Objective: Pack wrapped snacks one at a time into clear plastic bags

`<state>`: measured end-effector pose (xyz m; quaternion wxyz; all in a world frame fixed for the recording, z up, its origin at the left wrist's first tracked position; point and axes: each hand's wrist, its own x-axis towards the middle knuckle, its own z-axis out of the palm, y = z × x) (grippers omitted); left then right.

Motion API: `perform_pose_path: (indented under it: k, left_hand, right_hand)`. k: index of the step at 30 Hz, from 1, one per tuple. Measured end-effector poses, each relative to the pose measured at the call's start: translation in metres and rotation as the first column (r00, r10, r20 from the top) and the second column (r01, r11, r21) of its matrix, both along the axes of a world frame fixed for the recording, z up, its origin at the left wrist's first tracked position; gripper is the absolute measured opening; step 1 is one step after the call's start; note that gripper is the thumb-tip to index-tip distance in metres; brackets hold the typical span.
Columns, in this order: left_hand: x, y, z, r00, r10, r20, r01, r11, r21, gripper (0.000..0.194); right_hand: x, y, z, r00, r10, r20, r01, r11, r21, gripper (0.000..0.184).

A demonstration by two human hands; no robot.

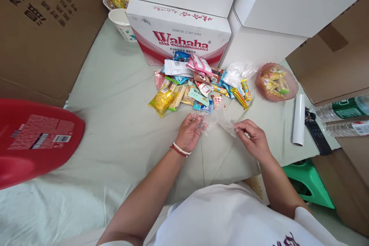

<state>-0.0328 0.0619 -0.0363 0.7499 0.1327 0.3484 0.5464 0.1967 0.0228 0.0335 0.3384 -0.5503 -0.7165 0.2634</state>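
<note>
A thin clear plastic bag [217, 120] stretches between my two hands above the cloth. Bunched film sits in the fingers of my left hand [190, 130], which wears bead bracelets. On the other side, my right hand [252, 136] pinches the bag's edge between thumb and fingertips. Just beyond lies a heap of wrapped snacks [198, 88], with a yellow snack packet [163, 100] at its left end and a pink packet [199, 64] on top. Crumpled clear plastic bags [239, 73] rest at the heap's right side.
A pink glass bowl [292, 94] holds more snacks. Right of it are a white roll [298, 121], a black object [318, 136] and plastic bottles [348, 108]. A Wahaha carton [178, 32] stands behind the heap. Paper cups [122, 23] are back left, a red container [43, 142] nearer.
</note>
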Motion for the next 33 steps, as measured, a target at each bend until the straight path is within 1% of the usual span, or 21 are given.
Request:
perform_pose_path:
  k: [2,4,6,7,9,11,13,14,15,16,17,18,19,20,21,22,24,26,29,31,33]
  left_hand:
    - [-0.003,0.002,0.001,1.000,0.018,-0.008,-0.018,0.999,-0.026,0.049]
    - [-0.003,0.002,0.002,0.999,0.023,-0.032,-0.023,1.000,-0.007,0.051]
    - [-0.003,0.001,0.005,0.999,0.025,-0.047,-0.023,0.999,0.034,0.054]
    - [-0.002,0.000,0.006,0.998,0.027,-0.051,-0.024,0.998,0.054,0.054]
    - [-0.002,-0.002,0.009,0.997,0.036,-0.064,-0.030,0.996,0.085,0.054]
    - [-0.001,-0.002,0.010,0.996,0.044,-0.079,-0.035,0.993,0.110,0.052]
    - [0.000,-0.003,0.010,0.996,0.048,-0.076,-0.038,0.991,0.126,0.051]
    - [0.000,-0.003,0.010,0.996,0.049,-0.070,-0.039,0.990,0.136,0.050]
    - [0.001,-0.003,0.009,0.997,0.046,-0.065,-0.036,0.988,0.150,0.049]
    - [0.002,-0.003,0.008,0.997,0.043,-0.064,-0.032,0.986,0.165,0.048]
    - [0.002,-0.004,0.007,0.997,0.036,-0.073,-0.023,0.983,0.182,0.046]
    - [0.003,-0.005,0.006,0.995,0.027,-0.096,-0.007,0.979,0.202,0.044]
    - [0.003,-0.007,0.005,0.991,0.016,-0.136,0.016,0.974,0.226,0.042]
    - [0.004,-0.008,0.004,0.982,0.001,-0.190,0.048,0.966,0.256,0.040]
    - [0.005,-0.011,0.003,0.968,-0.010,-0.251,0.086,0.953,0.292,0.037]
    - [0.006,-0.013,0.003,0.951,-0.017,-0.309,0.125,0.935,0.332,0.034]
    - [0.009,-0.016,0.002,0.924,-0.011,-0.383,0.174,0.902,0.394,0.028]
    - [0.012,-0.018,0.000,0.932,0.023,-0.361,0.119,0.923,0.367,0.023]
    - [0.013,-0.015,-0.001,0.960,0.089,-0.266,-0.030,0.975,0.219,0.021]
    - [0.010,-0.012,0.000,0.969,0.104,-0.225,-0.066,0.983,0.170,0.020]
    - [0.007,-0.009,0.002,0.975,0.102,-0.195,-0.070,0.984,0.167,0.023]
  right_hand:
    - [0.012,-0.004,0.005,0.998,-0.019,0.059,0.019,1.000,0.008,0.016]
    - [0.024,-0.008,0.010,0.993,-0.057,0.104,0.053,0.998,0.046,0.017]
    - [0.036,-0.009,0.014,0.981,-0.143,0.129,0.126,0.983,0.136,0.016]
    - [0.043,-0.008,0.016,0.969,-0.204,0.139,0.174,0.964,0.199,0.016]
    - [0.058,-0.002,0.020,0.924,-0.347,0.163,0.278,0.899,0.339,0.017]
    - [0.071,0.005,0.022,0.850,-0.496,0.177,0.377,0.808,0.453,0.020]
    - [0.076,0.011,0.023,0.773,-0.621,0.132,0.497,0.721,0.482,0.023]
    - [0.073,0.012,0.023,0.746,-0.661,0.081,0.565,0.693,0.448,0.025]
    - [0.067,0.011,0.021,0.737,-0.675,0.019,0.624,0.691,0.365,0.029]
    - [0.057,0.009,0.019,0.751,-0.659,-0.040,0.649,0.726,0.226,0.032]
    - [0.043,0.006,0.016,0.782,-0.615,-0.098,0.621,0.783,0.040,0.036]
    - [0.028,0.003,0.012,0.817,-0.554,-0.161,0.531,0.831,-0.166,0.041]
    - [0.012,0.001,0.007,0.844,-0.486,-0.228,0.390,0.847,-0.360,0.045]
    - [-0.003,0.000,0.001,0.848,-0.441,-0.294,0.258,0.827,-0.499,0.049]
    - [-0.016,0.002,-0.004,0.834,-0.431,-0.345,0.175,0.800,-0.574,0.050]
    - [-0.027,0.006,-0.010,0.813,-0.441,-0.380,0.136,0.779,-0.612,0.051]
    - [-0.038,0.017,-0.017,0.766,-0.484,-0.423,0.135,0.764,-0.631,0.053]
    - [-0.036,0.029,-0.019,0.736,-0.500,-0.457,0.134,0.769,-0.625,0.055]
    - [-0.023,0.036,-0.012,0.714,-0.479,-0.511,0.164,0.823,-0.543,0.046]
    - [-0.014,0.032,-0.006,0.738,-0.447,-0.506,0.200,0.861,-0.468,0.040]
    - [-0.009,0.024,0.000,0.807,-0.386,-0.446,0.200,0.890,-0.409,0.036]
